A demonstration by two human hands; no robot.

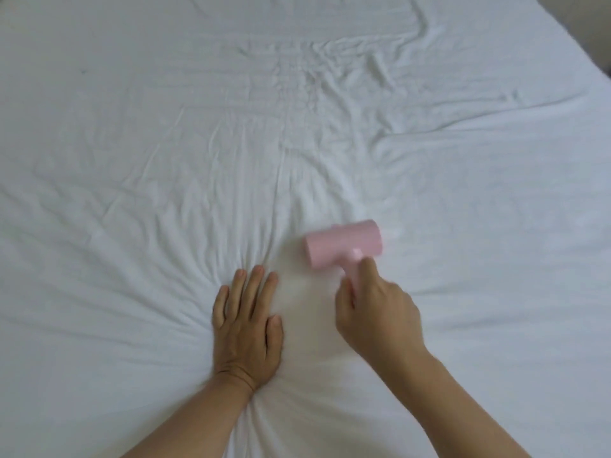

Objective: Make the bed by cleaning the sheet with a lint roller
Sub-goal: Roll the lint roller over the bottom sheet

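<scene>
A white wrinkled sheet (165,143) covers the whole bed. My left hand (246,322) lies flat on it with straight fingers, pressing down; creases fan out from under the palm. My right hand (377,315) grips the short handle of a pink lint roller (344,247). The roller's pink drum lies on the sheet just right of and beyond my left fingertips, blurred by motion.
Deeper folds run across the sheet at the far centre and right (396,94). The bed's right edge (588,44) shows at the top right corner, with a darker strip beyond it. A tiny dark speck (82,71) sits on the sheet at far left.
</scene>
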